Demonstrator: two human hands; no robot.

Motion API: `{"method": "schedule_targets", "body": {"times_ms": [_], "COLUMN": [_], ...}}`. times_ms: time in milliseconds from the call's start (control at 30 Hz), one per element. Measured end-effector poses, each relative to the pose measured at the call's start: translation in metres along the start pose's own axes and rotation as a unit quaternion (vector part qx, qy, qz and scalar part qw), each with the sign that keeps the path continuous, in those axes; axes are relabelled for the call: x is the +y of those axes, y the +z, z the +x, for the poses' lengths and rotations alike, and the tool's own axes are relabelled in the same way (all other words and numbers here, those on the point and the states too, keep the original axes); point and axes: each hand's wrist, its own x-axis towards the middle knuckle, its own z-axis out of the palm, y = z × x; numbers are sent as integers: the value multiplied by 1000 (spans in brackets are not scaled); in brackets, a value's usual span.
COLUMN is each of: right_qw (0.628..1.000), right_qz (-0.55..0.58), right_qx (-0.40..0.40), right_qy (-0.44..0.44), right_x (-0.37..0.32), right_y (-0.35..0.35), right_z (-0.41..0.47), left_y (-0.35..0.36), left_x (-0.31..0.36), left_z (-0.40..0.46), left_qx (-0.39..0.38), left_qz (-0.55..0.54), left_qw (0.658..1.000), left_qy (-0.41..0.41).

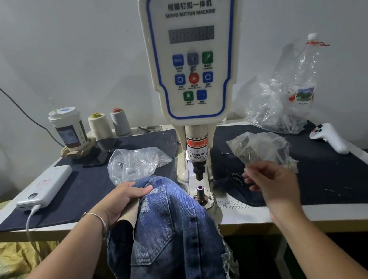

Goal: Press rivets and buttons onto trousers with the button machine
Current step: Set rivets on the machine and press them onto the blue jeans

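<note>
1 head-worn view, facing forward and down, close over button machine (194, 70)

Button machine (193, 55): cream upright head, blue-edged control panel, blank digit display, coloured keys. Black punch (199, 171) hangs above a small dark die post (200, 191) on the base; gap between them open. Trousers (172, 237): blue distressed denim, frayed rips, bunched just left of the die and draped off the table's front edge. Clear bags of small metal parts, one left (133, 164), one right (260, 147) of the column.

Left hand (125, 195) gripping blue jeans (171, 230) near the servo button machine (193, 55), right hand (270, 181) pinching something small beside a plastic bag (260, 146)
</note>
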Motion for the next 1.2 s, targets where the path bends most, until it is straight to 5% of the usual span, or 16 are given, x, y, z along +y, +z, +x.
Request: {"method": "schedule_targets", "body": {"times_ms": [200, 633, 1200], "right_qw": [994, 987, 978], "right_qz": [28, -72, -28], "right_qx": [-83, -122, -156], "right_qy": [69, 78, 139], "right_x": [-4, -17, -28], "right_y": [24, 48, 63], "right_z": [-25, -29, -26], "left_y": [0, 1, 2], "left_x": [-2, -3, -2], "left_z": [-1, -2, -3], "left_qx": [3, -9, -16], "left_qz": [-3, -25, -31], "left_qw": [1000, 1000, 999], "left_qy": [4, 12, 19]}}
